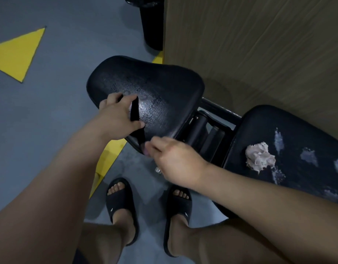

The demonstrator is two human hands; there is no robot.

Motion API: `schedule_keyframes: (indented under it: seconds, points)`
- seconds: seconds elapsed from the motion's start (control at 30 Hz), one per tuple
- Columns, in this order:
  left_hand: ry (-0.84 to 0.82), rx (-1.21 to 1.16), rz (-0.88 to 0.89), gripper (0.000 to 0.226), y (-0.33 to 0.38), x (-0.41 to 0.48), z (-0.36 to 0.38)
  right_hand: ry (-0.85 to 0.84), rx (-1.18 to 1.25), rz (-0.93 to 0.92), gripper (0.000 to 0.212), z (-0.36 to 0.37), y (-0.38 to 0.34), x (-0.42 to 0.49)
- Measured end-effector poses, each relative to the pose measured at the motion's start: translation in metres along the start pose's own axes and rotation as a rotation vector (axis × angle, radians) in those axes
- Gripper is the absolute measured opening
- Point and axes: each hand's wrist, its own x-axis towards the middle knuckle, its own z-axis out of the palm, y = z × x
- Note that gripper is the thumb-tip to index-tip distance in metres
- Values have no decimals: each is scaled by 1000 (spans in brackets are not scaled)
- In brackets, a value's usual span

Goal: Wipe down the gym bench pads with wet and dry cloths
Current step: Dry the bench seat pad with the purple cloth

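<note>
Gym bench, two black pads on a dark metal frame (pixel 206 126), standing on a grey floor (pixel 59 115) against a wood-grain panel (pixel 259 44). Seat pad (pixel 160 80): rounded, tilted, with a wet sheen across its middle. Back pad (pixel 301 126): to the right of the seat pad, its cover worn through in pale patches. Black cloth (pixel 134 111): a narrow dark strip lying on the seat pad, running from its middle to its near edge. Left grip (pixel 116 119): a bare hand on the left half of the seat pad, fingers and thumb closed round the upper part of the black cloth. Right grip (pixel 175 164): a bare hand at the near edge of the seat pad, fingers curled, the blurred tips pinching the strip's lower end. Crumpled cloth (pixel 259 157): pale grey-pink, bunched, resting alone on the back pad near its left edge, well apart from both hands. Also present: the person's feet in black slides (pixel 120 204), a yellow triangle (pixel 17 54) and a yellow line (pixel 109 159) painted on the floor, and a black bin (pixel 152 25) by the panel's corner.
</note>
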Motion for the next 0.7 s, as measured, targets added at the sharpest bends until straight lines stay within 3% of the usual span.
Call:
schedule_keyframes:
  seconds: [0.13, 0.2, 0.3, 0.43, 0.57, 0.7]
  points:
    - [-4, -26, -13, 86, -11, 1, -1, -111, -108, -113, 16, 13, -9, 1]
    - [-5, -43, -11, 85, -18, 2, 0, -95, -87, -179, 13, 15, -3, 0]
    - [-8, -49, 5, 87, -30, 1, 0, -7, -58, -212, 25, 9, 8, 3]
    - [-12, -69, 37, 88, -40, -1, 2, 29, -66, -143, 55, 6, 15, 13]
    - [-21, -80, 64, 89, -45, -1, 4, 143, -75, -8, 26, 0, 30, 36]
    - [-12, -103, 70, 88, -45, -2, 5, 316, -115, 267, 21, -14, 60, 62]
